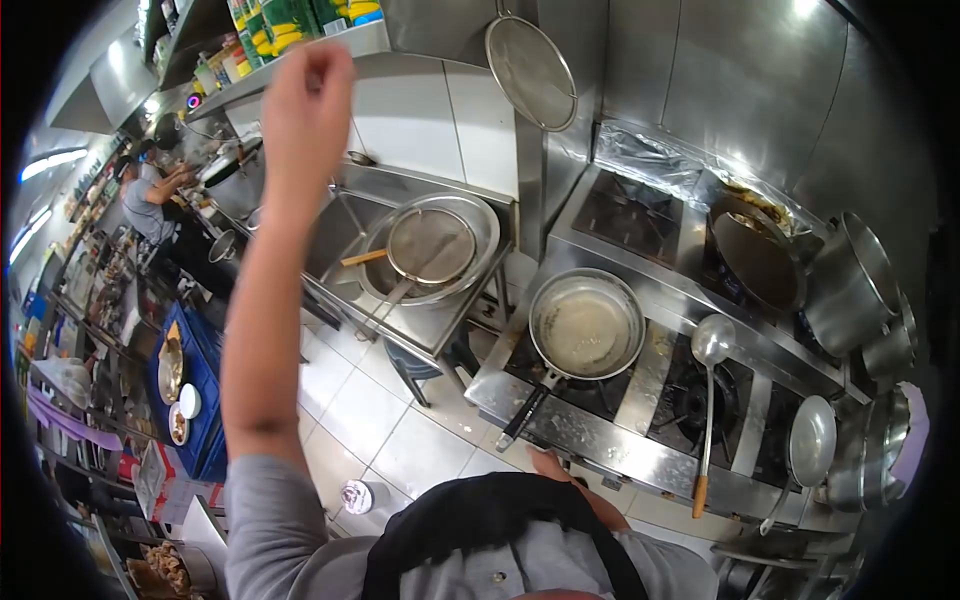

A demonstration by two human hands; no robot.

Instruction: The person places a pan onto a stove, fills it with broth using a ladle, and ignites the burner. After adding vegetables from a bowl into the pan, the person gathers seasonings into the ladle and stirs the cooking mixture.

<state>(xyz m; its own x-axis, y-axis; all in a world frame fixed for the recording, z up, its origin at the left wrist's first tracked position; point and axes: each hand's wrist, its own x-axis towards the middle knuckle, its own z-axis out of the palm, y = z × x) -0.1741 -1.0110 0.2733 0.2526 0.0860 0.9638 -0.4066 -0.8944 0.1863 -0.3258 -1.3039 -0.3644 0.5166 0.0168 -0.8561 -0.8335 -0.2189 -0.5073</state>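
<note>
My left hand (308,85) is raised high in front of the shelf, its fingers curled closed. Whatever it may hold does not show. Behind it are green and yellow packages (285,25). My right hand (546,462) is low at the front edge of the stove (610,440), just below the handle of a frying pan (587,328). My apron and body hide most of that hand, so its fingers cannot be made out. The pan sits on a burner with a pale, creamy layer in it.
A ladle (712,342) and a smaller pan (812,440) lie across the stove, with a wok (757,255) and pots (850,280) behind. Left stands a sink counter with a strainer (430,246) over a metal bowl (485,225). Another strainer (530,72) hangs above. Co-workers (150,200) stand far left.
</note>
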